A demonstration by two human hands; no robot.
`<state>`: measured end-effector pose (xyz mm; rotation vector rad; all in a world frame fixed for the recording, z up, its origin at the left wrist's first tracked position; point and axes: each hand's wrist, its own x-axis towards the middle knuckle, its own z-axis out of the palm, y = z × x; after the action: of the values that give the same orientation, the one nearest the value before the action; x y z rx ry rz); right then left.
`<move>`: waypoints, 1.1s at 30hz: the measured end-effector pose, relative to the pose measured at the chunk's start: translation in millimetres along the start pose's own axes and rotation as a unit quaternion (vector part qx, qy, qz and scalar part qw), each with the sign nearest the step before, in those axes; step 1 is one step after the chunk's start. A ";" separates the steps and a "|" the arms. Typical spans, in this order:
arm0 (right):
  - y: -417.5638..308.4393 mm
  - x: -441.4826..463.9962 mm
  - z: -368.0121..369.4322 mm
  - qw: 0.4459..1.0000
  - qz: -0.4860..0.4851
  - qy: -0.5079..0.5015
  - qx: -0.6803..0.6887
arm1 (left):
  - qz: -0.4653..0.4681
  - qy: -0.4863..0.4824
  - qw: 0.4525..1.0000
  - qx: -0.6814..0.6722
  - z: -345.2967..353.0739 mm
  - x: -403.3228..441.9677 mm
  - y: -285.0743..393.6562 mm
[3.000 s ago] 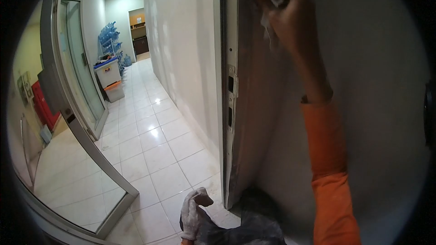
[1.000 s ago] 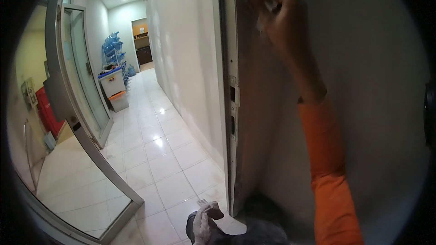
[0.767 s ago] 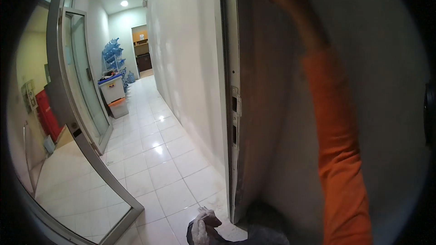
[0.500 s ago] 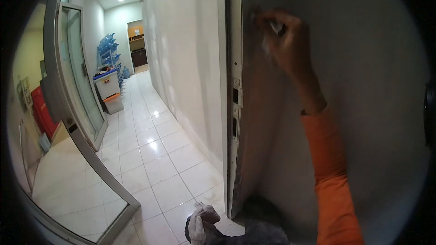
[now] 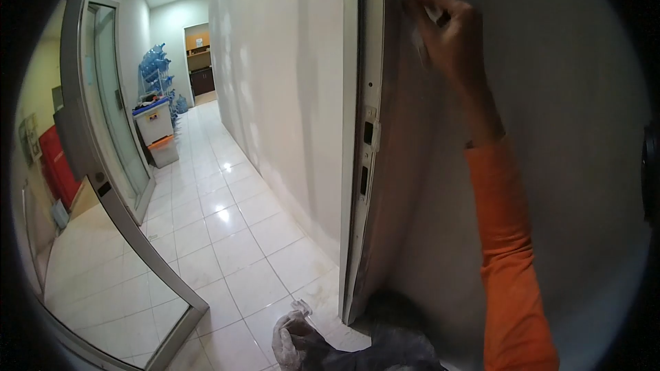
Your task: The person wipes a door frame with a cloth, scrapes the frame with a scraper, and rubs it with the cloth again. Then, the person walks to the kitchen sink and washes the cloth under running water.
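Observation:
My bare right hand (image 5: 457, 38), below an orange sleeve (image 5: 509, 247), is raised to the dark panel surface (image 5: 564, 151) near its upper left edge. Its fingers are pinched, and a thin pale scrap (image 5: 423, 49) hangs from them; its exact form is blurred. Low in the view, my left hand (image 5: 290, 343) wears a whitish glove and rests by the dark-clad knee with its fingers curled. A small pale piece (image 5: 301, 308) shows at its fingertips, but what the hand holds is unclear. Beside the panel runs a metal frame (image 5: 372, 99) with two latch slots.
At left stands a glass door (image 5: 127, 223) with a metal frame. Down the tiled corridor (image 5: 240, 223) are stacked storage boxes (image 5: 155, 126) and a rack of blue water bottles (image 5: 157, 69). A pale wall (image 5: 282, 82) borders the corridor. A doorway with cabinets (image 5: 201, 62) lies beyond.
My right hand went up out of partial view, came back down, and is now slightly higher again against the panel. The view has shifted, moving the door frame rightward. My left hand stays low.

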<state>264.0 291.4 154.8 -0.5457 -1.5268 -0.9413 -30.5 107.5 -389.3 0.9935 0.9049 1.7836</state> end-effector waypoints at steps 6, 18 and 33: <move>0.0 4.7 -2.2 1.000 0.014 -0.007 -0.025 | -0.013 0.017 1.000 0.018 -15.4 0.6 3.6; -2.1 2.1 -6.6 1.000 0.002 -0.026 -0.010 | 0.020 0.030 0.992 0.123 -27.6 6.7 16.5; 7.6 7.5 -7.1 0.999 -0.011 -0.038 -0.025 | -0.078 0.042 0.993 0.078 -25.2 0.2 31.9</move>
<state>272.7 288.6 163.8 -0.6072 -1.5830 -0.9880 -63.8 92.2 -371.9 0.9243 1.1582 1.6525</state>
